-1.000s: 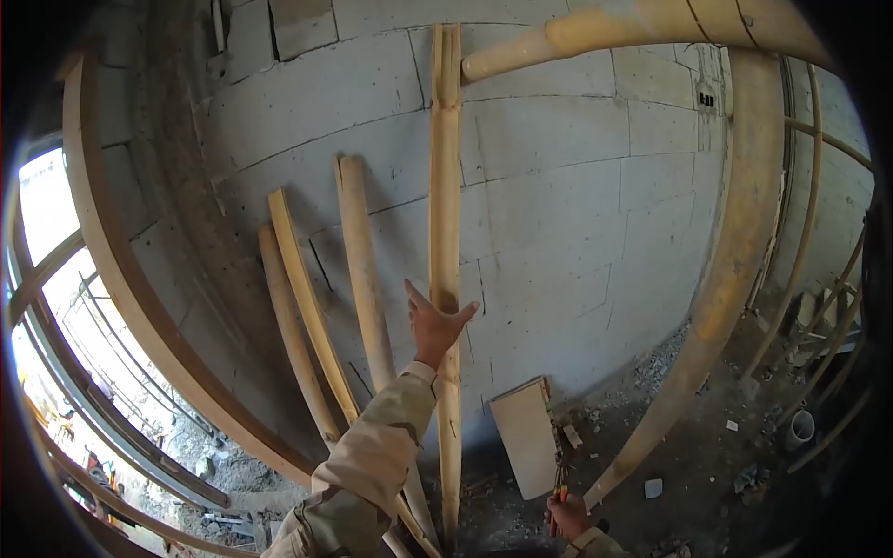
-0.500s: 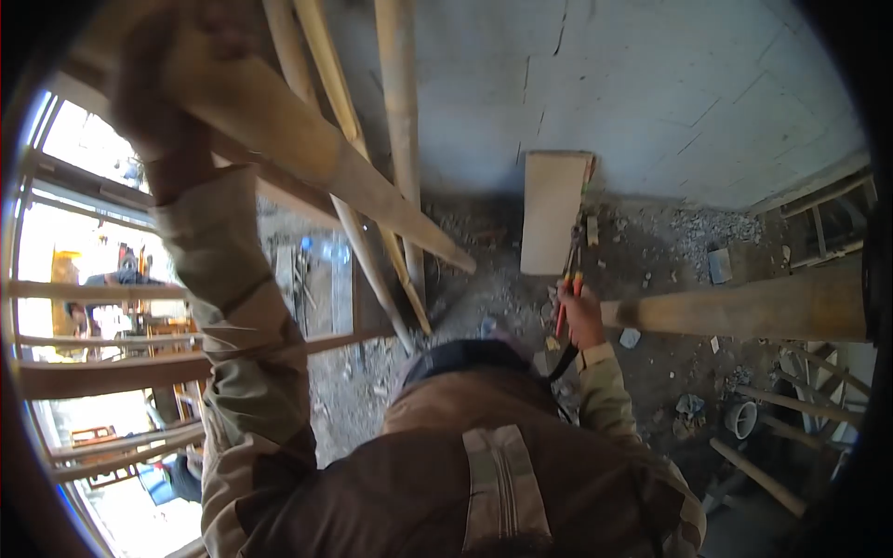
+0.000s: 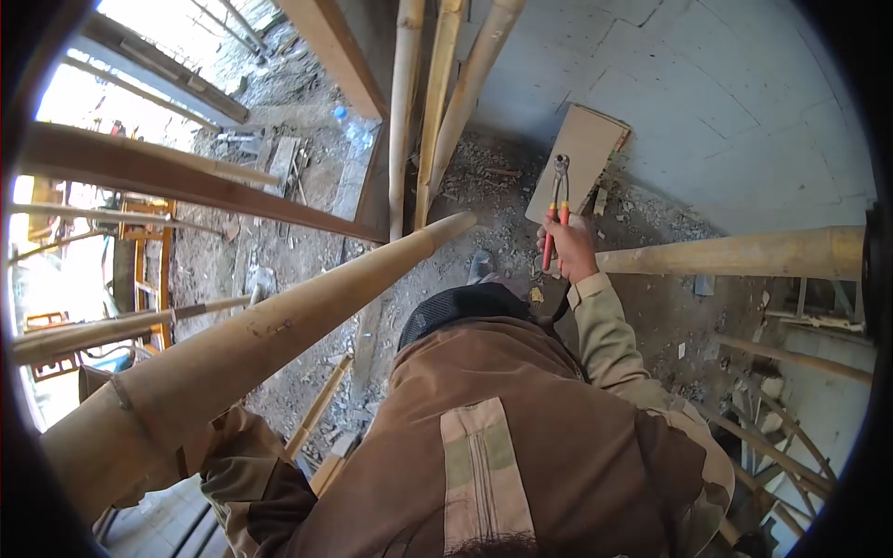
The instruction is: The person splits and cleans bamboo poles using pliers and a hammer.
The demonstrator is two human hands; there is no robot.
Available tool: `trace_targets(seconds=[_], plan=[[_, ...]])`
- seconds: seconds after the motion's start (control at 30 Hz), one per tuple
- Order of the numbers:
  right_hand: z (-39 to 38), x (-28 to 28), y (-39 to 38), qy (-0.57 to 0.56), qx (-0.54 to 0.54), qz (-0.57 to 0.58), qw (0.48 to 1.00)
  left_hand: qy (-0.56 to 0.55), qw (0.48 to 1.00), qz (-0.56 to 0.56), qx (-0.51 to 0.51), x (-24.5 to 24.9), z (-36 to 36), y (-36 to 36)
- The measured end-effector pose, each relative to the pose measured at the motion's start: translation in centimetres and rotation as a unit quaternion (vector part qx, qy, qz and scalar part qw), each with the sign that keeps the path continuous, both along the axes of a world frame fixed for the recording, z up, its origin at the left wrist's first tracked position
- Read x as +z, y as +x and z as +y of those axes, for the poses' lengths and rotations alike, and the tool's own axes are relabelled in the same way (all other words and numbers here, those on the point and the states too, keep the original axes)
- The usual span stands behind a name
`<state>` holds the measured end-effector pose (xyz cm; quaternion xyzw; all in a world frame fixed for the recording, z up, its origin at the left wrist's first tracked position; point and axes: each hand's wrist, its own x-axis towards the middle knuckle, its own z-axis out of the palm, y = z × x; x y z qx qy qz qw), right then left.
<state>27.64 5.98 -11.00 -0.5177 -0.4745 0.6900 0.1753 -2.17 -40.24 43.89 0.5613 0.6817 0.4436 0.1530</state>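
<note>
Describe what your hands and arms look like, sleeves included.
My right hand is bare, with no glove. The right sleeve is long, patterned in camouflage-like patches of tan, muted green and brown, with a pale beige cuff at the wrist. The left sleeve has similar patches, looking darker. My left hand is hidden, so I can't describe it.

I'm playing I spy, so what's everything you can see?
pincers: one, red-yellow, upper middle
thick bamboo poles: two, tan, left and right
slimmer leaning poles: three, yellow-brown, top
thin poles: several, brown, lower right
wooden beams: several, brown, upper left
board: one, beige, upper middle
block wall: one, grey, upper right
bottle: at least one, clear, upper left
rubble: uncountable, grey, centre
jacket: one, brown, bottom
right hand: one, bare, holding pincers
left hand: hidden
</note>
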Motion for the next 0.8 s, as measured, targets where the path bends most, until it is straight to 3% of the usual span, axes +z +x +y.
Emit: trace_targets(seconds=[0.03,0.13,0.2,0.23,0.27,0.3,0.33,0.37,0.4,0.43,0.5,0.57,0.63,0.7,0.8], plan=[[-0.6,0.0,-0.7,0.011,0.025,0.005,1.0,0.149,0.984,-0.086,-0.034,-0.5,-1.0,1.6],[-3.3,0.1,-2.6,0.021,0.074,0.019,0.997,0.398,0.884,-0.244,-0.02,-7.3,-2.4,4.3],[-5.4,0.3,-3.5,0.017,0.094,0.034,0.995,0.577,0.751,-0.312,0.072,-13.6,-1.8,4.7],[-6.3,0.4,-3.8,0.015,0.121,0.033,0.992,0.683,0.65,-0.299,0.146,-16.2,-1.6,5.0],[-7.3,0.5,-3.9,0.006,0.135,0.029,0.99,0.568,0.751,-0.32,0.105,-18.7,-6.8,4.2],[-8.5,0.4,-4.1,-0.005,0.149,0.028,0.988,0.511,0.808,-0.241,0.166,-21.7,-8.8,3.7],[-9.4,0.2,-4.2,0.0,0.172,0.018,0.985,0.443,0.839,-0.055,0.31,-24.5,-9.0,3.3],[-10.3,-0.1,-4.3,-0.004,0.197,0.019,0.98,0.319,0.822,0.152,0.448,-26.7,-9.4,3.1],[-11.1,-0.4,-4.4,-0.001,0.219,0.0,0.976,0.251,0.779,0.261,0.511,-28.3,-9.8,2.9],[-11.8,-0.5,-4.6,0.005,0.238,-0.019,0.971,0.37,0.726,0.099,0.571,-29.3,-6.9,3.1],[-13.2,-0.3,-5.5,0.006,0.283,-0.03,0.959,0.364,0.66,0.145,0.641,-29.9,-8.4,2.6],[-14.0,-0.8,-6.5,0.015,0.343,-0.021,0.939,0.4,0.635,0.153,0.643,-30.0,-10.9,2.3],[-15.8,0.6,-7.9,0.022,0.379,-0.017,0.925,0.324,0.588,0.185,0.718,-30.0,-13.3,1.9],[-17.2,1.2,-9.3,0.024,0.412,0.0,0.911,0.373,0.55,0.271,0.696,-32.2,-17.9,-0.9],[-18.6,1.4,-10.9,-0.001,0.446,0.018,0.895,0.348,0.483,0.301,0.745,-31.9,-18.7,-0.2]])
